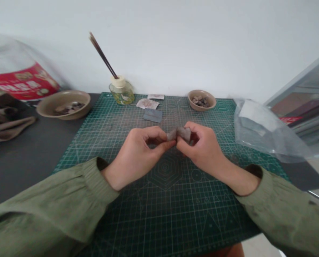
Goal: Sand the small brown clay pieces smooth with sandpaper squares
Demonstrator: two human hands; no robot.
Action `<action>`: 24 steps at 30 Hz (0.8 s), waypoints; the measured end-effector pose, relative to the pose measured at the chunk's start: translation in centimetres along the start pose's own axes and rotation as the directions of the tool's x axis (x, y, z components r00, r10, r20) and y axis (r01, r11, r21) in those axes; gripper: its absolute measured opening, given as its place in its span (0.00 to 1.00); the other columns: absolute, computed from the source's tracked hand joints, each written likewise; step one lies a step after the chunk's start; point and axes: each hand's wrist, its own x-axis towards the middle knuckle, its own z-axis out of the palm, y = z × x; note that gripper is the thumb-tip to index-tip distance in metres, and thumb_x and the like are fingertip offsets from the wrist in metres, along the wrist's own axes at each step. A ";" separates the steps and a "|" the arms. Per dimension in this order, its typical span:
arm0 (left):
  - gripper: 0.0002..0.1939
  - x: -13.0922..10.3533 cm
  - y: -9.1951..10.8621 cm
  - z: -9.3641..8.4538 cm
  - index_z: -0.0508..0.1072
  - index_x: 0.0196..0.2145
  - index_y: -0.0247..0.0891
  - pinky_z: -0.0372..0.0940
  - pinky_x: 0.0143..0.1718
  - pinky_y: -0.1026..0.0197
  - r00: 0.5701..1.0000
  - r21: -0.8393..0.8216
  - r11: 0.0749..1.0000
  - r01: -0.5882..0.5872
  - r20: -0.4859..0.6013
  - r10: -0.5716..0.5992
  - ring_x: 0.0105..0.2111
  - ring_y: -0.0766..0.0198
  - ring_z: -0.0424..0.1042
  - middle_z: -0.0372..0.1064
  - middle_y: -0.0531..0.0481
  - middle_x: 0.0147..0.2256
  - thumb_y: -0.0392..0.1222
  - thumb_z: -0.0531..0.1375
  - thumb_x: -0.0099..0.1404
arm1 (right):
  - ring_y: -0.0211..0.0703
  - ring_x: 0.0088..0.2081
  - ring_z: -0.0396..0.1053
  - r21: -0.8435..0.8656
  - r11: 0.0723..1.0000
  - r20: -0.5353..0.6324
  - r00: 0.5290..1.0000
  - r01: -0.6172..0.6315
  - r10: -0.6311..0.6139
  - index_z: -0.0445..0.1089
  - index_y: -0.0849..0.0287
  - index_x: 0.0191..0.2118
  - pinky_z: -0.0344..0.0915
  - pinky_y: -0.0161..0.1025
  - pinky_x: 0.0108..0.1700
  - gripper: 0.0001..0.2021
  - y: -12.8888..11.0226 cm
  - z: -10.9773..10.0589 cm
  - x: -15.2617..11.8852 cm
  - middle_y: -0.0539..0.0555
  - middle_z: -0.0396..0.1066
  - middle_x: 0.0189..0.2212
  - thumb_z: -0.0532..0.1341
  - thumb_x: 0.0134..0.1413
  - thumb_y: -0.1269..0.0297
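My left hand [143, 150] and my right hand [202, 144] meet over the middle of a green cutting mat [138, 214]. Between them is a small grey-brown folded piece [184, 133], soft-edged like cloth or paper; its exact kind I cannot make out. The left thumb and forefinger pinch its left end, and the right thumb and fingers grip its right end. Part of the piece is hidden behind my fingertips. Beyond my hands lie a flat grey-blue square [152, 115] and a pale printed paper piece [147, 104].
A small bowl of brownish chunks [201, 107] stands at the back right, a larger bowl [80, 100] at the left. A reed diffuser [122, 94] is near the wall. A clear plastic bag [266, 132] lies on the right, a big red-labelled jar [23, 82] stands far left.
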 end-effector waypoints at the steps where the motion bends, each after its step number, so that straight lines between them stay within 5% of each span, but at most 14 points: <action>1: 0.12 0.1 -0.1 0.0 0.80 0.28 0.38 0.62 0.32 0.60 1.000 -0.012 1.000 0.015 0.000 -0.015 0.30 0.63 0.68 0.74 0.52 0.27 0.44 0.70 0.69 | 0.36 0.25 0.58 0.016 1.000 0.008 1.000 -0.012 0.012 0.60 0.54 0.27 0.52 0.39 0.29 0.14 0.0 0.0 0.0 0.43 0.59 0.22 0.66 0.59 0.67; 17: 0.10 -0.1 -0.2 0.1 0.83 0.31 0.39 0.65 0.36 0.58 1.000 0.032 0.999 -0.008 0.007 0.007 0.33 0.60 0.73 0.78 0.50 0.31 0.44 0.70 0.70 | 0.36 0.25 0.55 -0.066 0.997 -0.013 0.999 0.041 -0.042 0.58 0.54 0.27 0.49 0.41 0.29 0.16 0.2 0.1 -0.1 0.43 0.57 0.22 0.67 0.57 0.67; 24: 0.10 0.4 -0.5 -0.5 0.80 0.32 0.36 0.63 0.31 0.62 0.996 -0.207 0.975 0.074 -0.029 -0.082 0.28 0.66 0.66 0.71 0.54 0.26 0.42 0.71 0.69 | 0.39 0.27 0.72 0.337 0.939 0.059 0.997 -0.071 0.054 0.74 0.56 0.38 0.64 0.37 0.28 0.12 1.0 -0.9 0.6 0.49 0.75 0.30 0.72 0.65 0.55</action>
